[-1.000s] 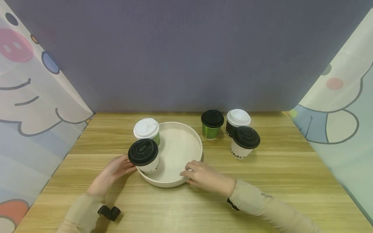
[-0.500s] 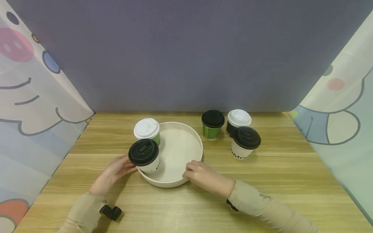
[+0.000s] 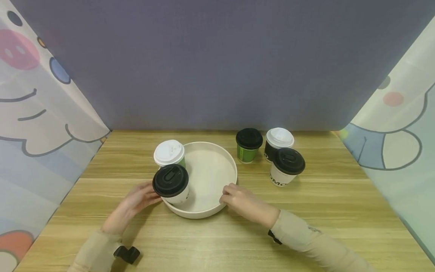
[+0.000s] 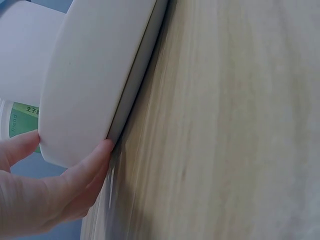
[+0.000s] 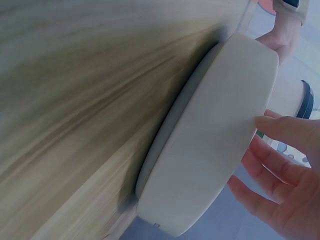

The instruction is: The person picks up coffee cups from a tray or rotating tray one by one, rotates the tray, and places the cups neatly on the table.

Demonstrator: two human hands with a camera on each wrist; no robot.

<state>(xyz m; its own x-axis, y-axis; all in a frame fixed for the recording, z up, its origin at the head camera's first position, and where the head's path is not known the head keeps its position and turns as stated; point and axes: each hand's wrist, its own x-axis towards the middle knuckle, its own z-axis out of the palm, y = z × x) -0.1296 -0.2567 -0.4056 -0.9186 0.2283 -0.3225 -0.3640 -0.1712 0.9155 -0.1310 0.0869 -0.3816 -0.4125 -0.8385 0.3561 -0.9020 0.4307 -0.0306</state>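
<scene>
A round cream tray (image 3: 212, 177) with a low wall lies on the table. Inside its left part stand a white paper cup with a black lid (image 3: 170, 180) and a green-and-white cup with a white lid (image 3: 168, 152). My left hand (image 3: 137, 200) holds the tray's left side, partly hidden by the cup in the head view; in the left wrist view, the thumb meets the rim and a finger the lower edge. My right hand (image 3: 246, 204) pinches the front right rim. In the right wrist view, its thumb touches the outer wall and the other fingers pass over the rim.
Right of the tray stand a green cup with a black lid (image 3: 249, 145), a black cup with a white lid (image 3: 278, 143) and a white cup with a black lid (image 3: 288, 166). A grey panel (image 3: 224, 68) closes off the wooden table's back edge.
The tray has turned slightly anticlockwise. Its black-lidded cup has shifted right and nearer, its white-lidded cup slightly left. My right hand has closed on the rim and moved right with it.
</scene>
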